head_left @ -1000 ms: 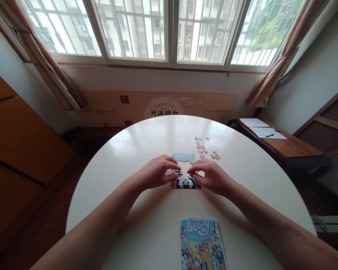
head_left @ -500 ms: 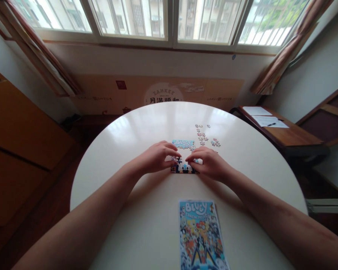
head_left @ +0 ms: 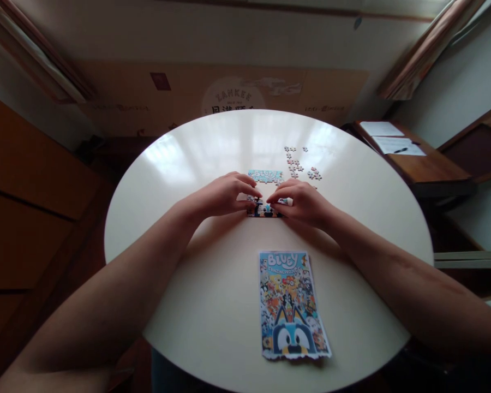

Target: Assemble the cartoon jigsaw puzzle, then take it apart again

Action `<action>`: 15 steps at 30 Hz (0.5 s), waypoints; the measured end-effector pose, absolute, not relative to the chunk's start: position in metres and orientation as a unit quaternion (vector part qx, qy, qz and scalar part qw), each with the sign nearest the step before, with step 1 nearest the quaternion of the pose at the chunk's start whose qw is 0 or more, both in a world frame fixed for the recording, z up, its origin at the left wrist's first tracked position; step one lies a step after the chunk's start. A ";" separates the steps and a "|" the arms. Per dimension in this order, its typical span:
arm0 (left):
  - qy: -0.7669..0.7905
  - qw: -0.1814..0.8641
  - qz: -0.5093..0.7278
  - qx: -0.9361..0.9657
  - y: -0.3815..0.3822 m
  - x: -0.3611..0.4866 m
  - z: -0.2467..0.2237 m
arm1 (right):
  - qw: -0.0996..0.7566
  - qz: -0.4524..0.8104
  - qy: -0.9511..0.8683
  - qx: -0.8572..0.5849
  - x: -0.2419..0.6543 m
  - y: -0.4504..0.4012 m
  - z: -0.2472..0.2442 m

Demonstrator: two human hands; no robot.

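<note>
A partly assembled puzzle lies on the round white table (head_left: 213, 284), with a light blue top strip (head_left: 265, 176) and a darker bottom section (head_left: 265, 212). At its left side is my left hand (head_left: 231, 194), thumb and fingertips closed on something too small to make out. My right hand (head_left: 298, 201) touches the right side of the bottom section, its fingers pinched; what they hold is hidden. Loose puzzle pieces (head_left: 294, 164) are scattered beyond my right hand. Nearer to me lies a printed picture sheet (head_left: 290, 305) with a blue dog face and a torn lower edge.
A wooden side table (head_left: 437, 169) with papers (head_left: 396, 146) and a pen stands at the right. Orange-brown cabinets (head_left: 20, 218) are on the left. A printed board (head_left: 180, 93) leans along the wall behind the table.
The view has tilted downward, so the table appears higher and the whole picture sheet shows. Both hands stay at the puzzle with hardly any change.
</note>
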State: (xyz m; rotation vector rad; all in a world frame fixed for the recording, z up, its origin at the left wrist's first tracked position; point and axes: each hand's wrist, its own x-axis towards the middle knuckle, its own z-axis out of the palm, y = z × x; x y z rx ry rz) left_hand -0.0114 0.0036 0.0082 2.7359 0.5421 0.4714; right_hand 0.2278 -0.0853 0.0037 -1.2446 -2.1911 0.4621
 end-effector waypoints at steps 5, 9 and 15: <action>0.207 0.165 0.158 0.951 0.002 -0.011 0.011 | 0.281 0.185 -0.828 -0.449 0.227 -0.085 0.004; 0.215 0.165 0.152 0.950 0.000 -0.012 0.011 | 0.278 0.208 -0.827 -0.442 0.226 -0.086 0.003; 0.224 0.161 0.153 0.949 0.003 -0.016 0.009 | 0.282 0.184 -0.837 -0.430 0.222 -0.086 0.003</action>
